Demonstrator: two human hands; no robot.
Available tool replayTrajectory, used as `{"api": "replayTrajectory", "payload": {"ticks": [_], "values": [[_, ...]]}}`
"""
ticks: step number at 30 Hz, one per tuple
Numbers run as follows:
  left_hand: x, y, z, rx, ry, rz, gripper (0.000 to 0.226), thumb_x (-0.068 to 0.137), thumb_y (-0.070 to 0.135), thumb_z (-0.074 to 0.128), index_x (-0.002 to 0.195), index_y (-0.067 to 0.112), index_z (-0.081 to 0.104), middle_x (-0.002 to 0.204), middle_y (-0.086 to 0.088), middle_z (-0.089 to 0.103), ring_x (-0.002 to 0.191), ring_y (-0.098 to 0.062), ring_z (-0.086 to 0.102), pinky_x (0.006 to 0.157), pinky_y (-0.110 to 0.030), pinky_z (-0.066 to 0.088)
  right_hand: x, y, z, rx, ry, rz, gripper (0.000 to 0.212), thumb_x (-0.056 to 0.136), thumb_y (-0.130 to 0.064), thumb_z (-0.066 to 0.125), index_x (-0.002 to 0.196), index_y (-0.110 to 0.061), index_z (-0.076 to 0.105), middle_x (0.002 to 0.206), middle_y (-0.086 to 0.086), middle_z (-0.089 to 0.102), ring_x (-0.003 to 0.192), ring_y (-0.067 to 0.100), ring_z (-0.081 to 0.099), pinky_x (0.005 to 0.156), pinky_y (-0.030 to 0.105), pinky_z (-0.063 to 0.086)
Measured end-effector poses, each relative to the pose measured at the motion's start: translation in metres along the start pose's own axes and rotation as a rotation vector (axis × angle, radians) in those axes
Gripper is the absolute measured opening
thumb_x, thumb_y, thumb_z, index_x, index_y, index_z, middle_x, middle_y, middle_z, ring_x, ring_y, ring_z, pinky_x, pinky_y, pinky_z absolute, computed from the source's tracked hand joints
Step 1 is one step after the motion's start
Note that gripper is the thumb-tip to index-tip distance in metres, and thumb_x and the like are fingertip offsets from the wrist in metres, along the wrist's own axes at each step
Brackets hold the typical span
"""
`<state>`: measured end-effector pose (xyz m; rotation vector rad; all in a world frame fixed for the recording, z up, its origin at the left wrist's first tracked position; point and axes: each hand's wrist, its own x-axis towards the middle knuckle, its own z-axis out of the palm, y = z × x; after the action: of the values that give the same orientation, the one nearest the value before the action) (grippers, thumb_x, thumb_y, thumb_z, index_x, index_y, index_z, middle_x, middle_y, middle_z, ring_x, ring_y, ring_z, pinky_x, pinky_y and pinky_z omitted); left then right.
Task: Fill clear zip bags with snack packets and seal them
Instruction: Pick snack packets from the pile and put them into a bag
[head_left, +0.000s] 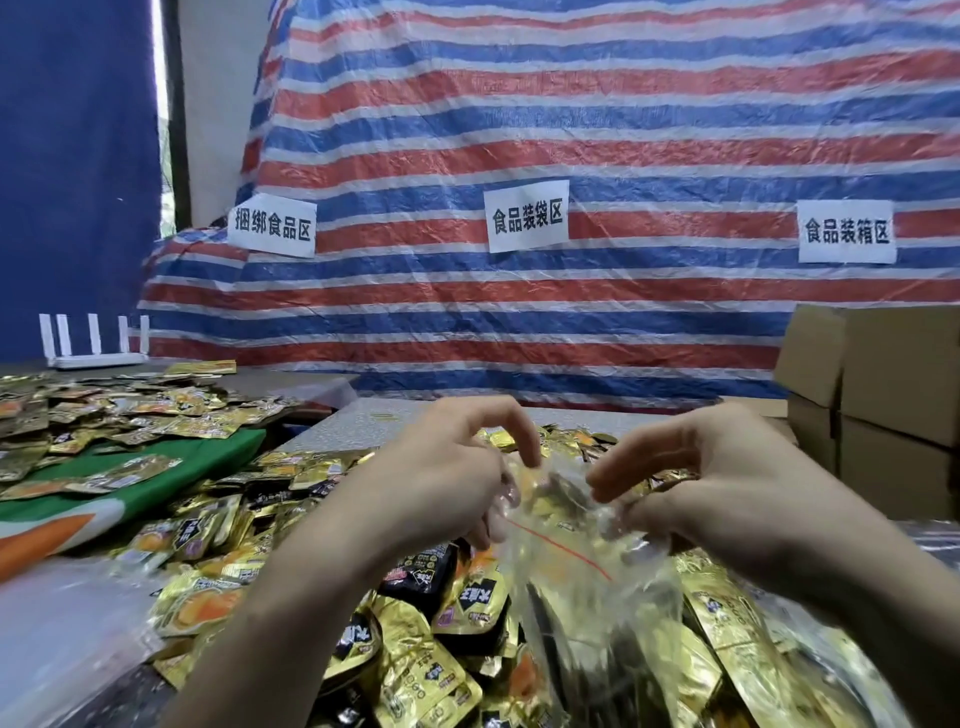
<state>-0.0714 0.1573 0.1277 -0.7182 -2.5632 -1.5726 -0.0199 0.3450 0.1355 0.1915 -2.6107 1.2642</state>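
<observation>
A clear zip bag with a red zip line hangs between my hands, with gold and dark snack packets inside it. My left hand pinches the bag's top edge on the left side. My right hand pinches the top edge on the right, fingers curled toward the left hand. Below and around the bag lies a heap of gold and black snack packets on the table.
More packets cover a green cloth at the left. Brown cardboard boxes are stacked at the right. A white router stands at the far left. A striped tarp with paper labels hangs behind.
</observation>
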Motion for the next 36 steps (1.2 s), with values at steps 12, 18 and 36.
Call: {"api": "replayTrajectory", "payload": {"ticks": [12, 18, 36], "values": [[-0.005, 0.001, -0.010, -0.070, 0.052, 0.070, 0.025, 0.086, -0.007, 0.067, 0.096, 0.015, 0.059, 0.083, -0.025, 0.069, 0.058, -0.017, 0.061, 0.047, -0.023, 0.048, -0.005, 0.001, -0.025, -0.043, -0.100, -0.144, 0.055, 0.080, 0.022, 0.050, 0.070, -0.024, 0.079, 0.073, 0.001, 0.074, 0.062, 0.009, 0.067, 0.051, 0.019, 0.051], [-0.008, 0.001, -0.008, -0.009, -0.046, 0.138, 0.026, 0.087, -0.015, 0.054, 0.080, 0.009, 0.061, 0.084, -0.020, 0.073, 0.060, -0.011, 0.063, 0.053, -0.021, 0.049, -0.004, 0.010, -0.038, 0.006, -0.328, -0.199, 0.041, 0.082, -0.003, 0.047, 0.089, -0.026, 0.080, 0.096, -0.003, 0.077, 0.088, 0.008, 0.070, 0.070, 0.027, 0.059], [-0.019, 0.003, -0.032, 0.410, -0.401, 0.259, 0.020, 0.083, 0.045, 0.074, 0.089, 0.027, 0.076, 0.091, 0.007, 0.074, 0.086, -0.010, 0.068, 0.078, -0.042, 0.054, -0.003, 0.006, -0.010, -0.298, -0.071, -0.530, 0.020, 0.071, -0.037, 0.074, 0.068, -0.017, 0.076, 0.092, -0.011, 0.075, 0.076, -0.005, 0.064, 0.067, 0.017, 0.053]]}}
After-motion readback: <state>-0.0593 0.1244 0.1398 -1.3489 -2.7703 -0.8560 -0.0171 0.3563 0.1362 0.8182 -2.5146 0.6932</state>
